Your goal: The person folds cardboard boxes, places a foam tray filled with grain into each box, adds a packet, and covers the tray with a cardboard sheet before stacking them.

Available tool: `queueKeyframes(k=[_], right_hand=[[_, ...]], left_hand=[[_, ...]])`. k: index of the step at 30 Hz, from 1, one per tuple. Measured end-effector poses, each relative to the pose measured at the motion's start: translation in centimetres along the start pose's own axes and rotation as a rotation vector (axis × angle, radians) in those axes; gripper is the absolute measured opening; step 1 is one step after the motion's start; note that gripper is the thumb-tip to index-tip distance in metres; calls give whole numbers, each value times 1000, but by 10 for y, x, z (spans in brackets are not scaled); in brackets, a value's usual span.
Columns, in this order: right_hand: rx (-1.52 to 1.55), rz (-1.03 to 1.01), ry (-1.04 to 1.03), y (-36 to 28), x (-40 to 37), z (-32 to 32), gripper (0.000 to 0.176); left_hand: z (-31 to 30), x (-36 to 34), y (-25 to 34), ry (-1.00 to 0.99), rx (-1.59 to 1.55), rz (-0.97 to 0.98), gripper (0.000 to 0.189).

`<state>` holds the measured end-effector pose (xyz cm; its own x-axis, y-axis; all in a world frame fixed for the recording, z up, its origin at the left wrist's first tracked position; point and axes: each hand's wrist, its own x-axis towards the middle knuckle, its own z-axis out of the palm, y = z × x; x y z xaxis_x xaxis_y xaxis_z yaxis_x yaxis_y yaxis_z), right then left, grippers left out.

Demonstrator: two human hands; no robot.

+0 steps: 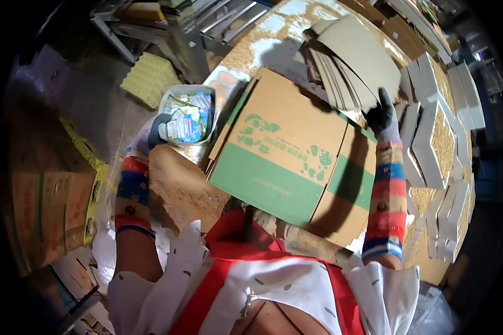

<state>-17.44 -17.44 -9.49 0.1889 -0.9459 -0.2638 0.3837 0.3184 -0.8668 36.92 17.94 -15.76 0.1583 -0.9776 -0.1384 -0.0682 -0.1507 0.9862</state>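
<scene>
My left hand (160, 132), in a dark glove, is at the left rim of a pale tub (194, 89) filled with blue and green packets (187, 124). Its fingers are bent round a light blue-white packet at the tub's edge. My right hand (380, 114), also dark-gloved, is at the lower right edge of a fanned stack of grey-brown cardboard sheets (355, 56), with one finger stretched out. Between my hands lie flattened brown and green cardboard boxes (279, 151) with green fruit prints, stacked at a slant.
White trays (433, 142) with tan granules stand stacked on the right. Similar granules lie scattered on the white tabletop (268, 25). A yellow egg-crate pad (149, 80) is on the floor beside a metal frame. Brown cartons (56, 206) stand at the lower left.
</scene>
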Motion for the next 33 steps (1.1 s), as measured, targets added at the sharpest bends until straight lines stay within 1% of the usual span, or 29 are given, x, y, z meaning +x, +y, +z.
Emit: queueKeyframes(k=[2,3,4,6,7,8,9,10,11,12,13,15,16,17,18,19,20,21,22,23,25,26,27,28,29,31,32,33], right_hand=[[-432,-112,179,-5,-18,39,64],[-645,-163,264,-6,-25,44,74],[-1039,-393,397,3,-26,33,92],[-1197,-614,44,6,-79,47,89],[-1551,-626,-122,10,-108,39,88],[-1825,-604,-160,22,-135,32,89],[-1883,-510,-297,28,-160,26,93],[-1863,-647,-292,41,-173,10,95],[-1850,-666,-234,43,-183,-6,96],[-1837,-618,-208,37,-195,-15,97],[-1821,-571,-187,29,-206,-22,98],[-1866,-518,-130,19,-228,-40,101],[-1864,-492,-23,16,-238,-49,104],[-1886,-419,123,15,-248,-60,109],[-1804,-369,237,19,-256,-75,111],[-1721,-318,342,21,-265,-90,114],[-1639,-253,379,18,-273,-99,115],[-1556,-193,416,12,-279,-108,115],[-1560,-284,434,15,-281,-128,116],[-1745,-45,533,2,-288,-112,115],[-1992,-13,502,0,-281,-137,115],[-1804,-47,379,-5,-271,-141,114],[-1430,-183,200,6,-251,-161,114],[-1541,-164,239,17,-235,-163,114],[-1649,-143,277,22,-225,-161,113],[-1435,-91,225,17,-217,-153,113],[-1452,-81,277,10,-225,-134,111],[-1522,-122,295,3,-233,-115,110]], left_hand=[[14,18,16,1,-541,-280,44],[19,26,26,8,-803,-423,45],[18,31,29,-29,-756,-454,47],[19,30,36,20,-707,-473,48],[20,24,40,53,-681,-478,49],[24,18,45,33,-731,-383,47],[16,18,32,77,-681,-359,47],[0,21,4,121,-629,-334,46],[-9,24,-14,162,-576,-309,46],[-8,24,-16,224,-481,-368,44],[-26,35,-44,337,-171,-372,53],[36,18,16,818,943,-204,58],[73,3,64,785,799,90,61],[114,-10,97,700,593,272,59],[136,-12,89,472,395,421,58],[171,-23,112,256,547,373,61],[192,-37,138,-21,1057,396,68],[208,-38,117,-103,1289,417,73],[212,-32,90,-217,1292,309,76],[213,-28,88,-231,1316,294,77],[205,-16,95,-278,1308,355,79],[203,-12,97,-296,1307,351,81],[202,-10,98,-311,1303,344,82],[201,-11,96,-324,1297,332,84],[200,-13,91,-275,1274,332,88],[196,-9,76,-167,1232,339,95],[193,-7,70,-90,1203,334,101],[193,-8,66,-66,1152,313,102]])
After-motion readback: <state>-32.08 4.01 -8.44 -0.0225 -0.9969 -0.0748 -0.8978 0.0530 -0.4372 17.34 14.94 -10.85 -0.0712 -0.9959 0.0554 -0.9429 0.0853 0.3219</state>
